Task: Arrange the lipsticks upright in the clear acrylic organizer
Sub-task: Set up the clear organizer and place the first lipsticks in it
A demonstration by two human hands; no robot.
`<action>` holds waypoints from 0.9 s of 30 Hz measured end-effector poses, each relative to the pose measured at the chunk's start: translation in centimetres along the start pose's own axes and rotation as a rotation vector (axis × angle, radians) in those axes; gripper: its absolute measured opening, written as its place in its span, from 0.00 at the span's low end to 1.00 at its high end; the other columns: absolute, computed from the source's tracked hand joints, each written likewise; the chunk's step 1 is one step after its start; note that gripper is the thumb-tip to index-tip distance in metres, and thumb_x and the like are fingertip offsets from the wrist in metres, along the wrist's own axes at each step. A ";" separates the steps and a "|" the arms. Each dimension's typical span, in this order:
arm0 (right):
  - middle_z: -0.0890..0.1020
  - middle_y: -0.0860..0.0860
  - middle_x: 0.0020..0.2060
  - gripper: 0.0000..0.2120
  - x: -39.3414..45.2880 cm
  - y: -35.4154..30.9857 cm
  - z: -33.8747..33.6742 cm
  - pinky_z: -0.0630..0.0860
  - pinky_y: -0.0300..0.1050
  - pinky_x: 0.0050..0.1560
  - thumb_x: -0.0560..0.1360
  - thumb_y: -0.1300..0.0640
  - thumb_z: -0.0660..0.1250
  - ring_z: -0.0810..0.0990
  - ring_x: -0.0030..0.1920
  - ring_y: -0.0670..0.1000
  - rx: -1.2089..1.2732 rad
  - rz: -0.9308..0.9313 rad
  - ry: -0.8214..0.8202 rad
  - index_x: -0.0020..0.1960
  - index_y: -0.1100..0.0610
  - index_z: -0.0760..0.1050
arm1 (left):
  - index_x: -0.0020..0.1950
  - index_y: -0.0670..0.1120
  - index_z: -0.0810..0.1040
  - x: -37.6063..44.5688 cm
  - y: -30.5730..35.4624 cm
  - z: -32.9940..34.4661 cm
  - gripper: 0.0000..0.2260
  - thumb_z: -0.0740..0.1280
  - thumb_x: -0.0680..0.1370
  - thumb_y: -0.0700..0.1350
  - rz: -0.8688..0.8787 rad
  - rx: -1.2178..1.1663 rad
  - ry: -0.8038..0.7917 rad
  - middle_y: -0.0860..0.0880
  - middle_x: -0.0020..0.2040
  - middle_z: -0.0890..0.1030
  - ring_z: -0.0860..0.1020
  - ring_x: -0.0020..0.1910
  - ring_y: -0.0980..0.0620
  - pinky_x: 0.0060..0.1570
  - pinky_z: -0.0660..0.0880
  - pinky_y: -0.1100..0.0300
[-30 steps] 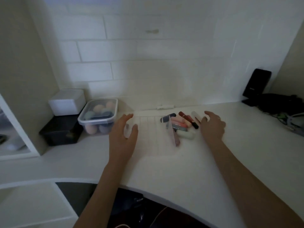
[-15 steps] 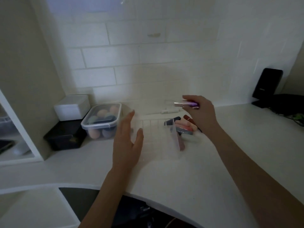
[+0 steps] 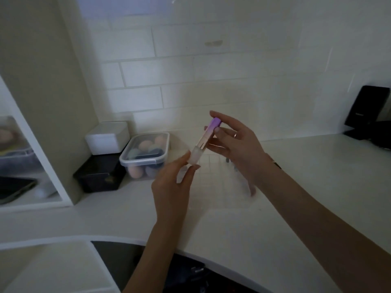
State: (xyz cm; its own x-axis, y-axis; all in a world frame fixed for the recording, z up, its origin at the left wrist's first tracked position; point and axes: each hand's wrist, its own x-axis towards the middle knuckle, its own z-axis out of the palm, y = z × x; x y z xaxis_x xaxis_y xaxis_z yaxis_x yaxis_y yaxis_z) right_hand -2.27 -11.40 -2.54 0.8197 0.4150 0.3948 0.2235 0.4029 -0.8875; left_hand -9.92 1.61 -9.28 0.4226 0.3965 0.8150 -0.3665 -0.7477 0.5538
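A purple-capped lipstick tube with a clear lower end is held tilted in the air above the counter. My right hand grips its upper part. My left hand pinches the clear bottom end with thumb and fingertips. The clear acrylic organizer, a grid of small cells, lies on the white counter just below and behind both hands. The pile of other lipsticks is mostly hidden behind my right hand; only a small dark piece shows.
A clear lidded box of makeup sponges stands left of the organizer, beside a white box stacked on a black box. A black device sits at the far right. The counter's curved front edge runs below my arms.
My right hand picked the purple lipstick from the pile and swung it left, tilting it nearly upright. My left hand rose from the organizer and took hold of its lower end.
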 end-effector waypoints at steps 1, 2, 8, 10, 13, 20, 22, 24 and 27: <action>0.83 0.60 0.50 0.16 0.0 0.0 0.3 0.81 0.46 0.51 0.78 0.66 0.61 0.84 0.49 0.55 0.004 0.008 -0.001 0.64 0.55 0.74 | 0.53 0.42 0.81 0.0 0.0 -0.1 0.13 0.74 0.69 0.40 -0.015 -0.004 -0.009 0.51 0.47 0.81 0.77 0.47 0.59 0.47 0.72 0.73; 0.82 0.59 0.51 0.16 0.1 0.1 0.6 0.82 0.48 0.52 0.79 0.65 0.60 0.84 0.50 0.57 0.002 0.017 0.002 0.65 0.55 0.73 | 0.50 0.42 0.81 0.0 0.0 -0.2 0.10 0.74 0.69 0.39 -0.020 -0.003 -0.009 0.51 0.45 0.82 0.76 0.45 0.60 0.46 0.72 0.73; 0.82 0.60 0.51 0.16 1.1 -0.2 2.9 0.83 0.45 0.46 0.77 0.65 0.64 0.85 0.49 0.57 -0.047 -0.012 0.025 0.63 0.57 0.73 | 0.45 0.46 0.76 0.2 0.4 -0.4 0.08 0.71 0.72 0.36 -0.080 0.002 0.006 0.54 0.43 0.78 0.77 0.43 0.57 0.42 0.73 0.73; 0.82 0.57 0.50 0.15 2.0 -0.2 3.2 0.83 0.44 0.46 0.77 0.66 0.64 0.85 0.49 0.54 -0.077 -0.069 0.074 0.62 0.56 0.71 | 0.52 0.48 0.73 0.4 0.2 -0.3 0.12 0.68 0.74 0.33 -0.226 -0.043 0.017 0.52 0.49 0.78 0.77 0.48 0.55 0.44 0.70 0.77; 0.81 0.58 0.53 0.12 3.0 0.9 3.4 0.82 0.46 0.49 0.78 0.65 0.62 0.84 0.49 0.53 -0.162 -0.098 0.089 0.61 0.57 0.69 | 0.59 0.45 0.71 0.6 -0.6 0.0 0.16 0.62 0.75 0.30 -0.331 -0.031 0.057 0.47 0.55 0.76 0.75 0.53 0.52 0.48 0.69 0.74; 0.82 0.57 0.50 0.10 3.2 3.9 3.7 0.81 0.41 0.49 0.74 0.65 0.67 0.83 0.49 0.56 -0.493 -0.130 -0.050 0.52 0.56 0.72 | 0.59 0.43 0.71 0.4 -1.0 0.7 0.14 0.60 0.75 0.31 -0.308 -0.027 -0.021 0.51 0.52 0.76 0.75 0.50 0.55 0.48 0.72 0.71; 0.82 0.58 0.49 0.10 3.0 4.1 3.7 0.79 0.33 0.44 0.73 0.66 0.68 0.83 0.46 0.57 -0.541 -0.111 -0.111 0.50 0.56 0.72 | 0.57 0.44 0.72 0.4 -1.3 0.5 0.14 0.59 0.75 0.31 -0.331 -0.047 0.015 0.50 0.50 0.77 0.76 0.47 0.57 0.45 0.70 0.76; 0.82 0.57 0.49 0.08 3.1 4.0 3.5 0.78 0.35 0.44 0.74 0.65 0.68 0.83 0.45 0.54 -0.546 -0.098 -0.138 0.49 0.56 0.73 | 0.54 0.45 0.74 0.7 -1.7 0.2 0.13 0.58 0.76 0.31 -0.372 -0.068 0.067 0.50 0.48 0.78 0.78 0.46 0.57 0.45 0.74 0.72; 0.84 0.54 0.50 0.05 3.7 3.0 2.5 0.78 0.43 0.52 0.77 0.57 0.65 0.84 0.48 0.51 -0.575 -0.100 -0.145 0.52 0.51 0.76 | 0.51 0.43 0.79 1.0 -3.3 -0.4 0.12 0.60 0.75 0.32 -0.421 0.058 0.095 0.48 0.47 0.81 0.78 0.45 0.53 0.47 0.75 0.60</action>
State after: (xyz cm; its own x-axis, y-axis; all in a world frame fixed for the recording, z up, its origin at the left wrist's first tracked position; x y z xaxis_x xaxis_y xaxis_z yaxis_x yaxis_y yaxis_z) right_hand 0.11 -6.64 -3.16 0.7086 0.5213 0.4756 0.5785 -0.0434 -0.8145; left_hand -8.58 4.70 -10.23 0.4462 0.7181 0.5340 -0.1299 -0.5384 0.8326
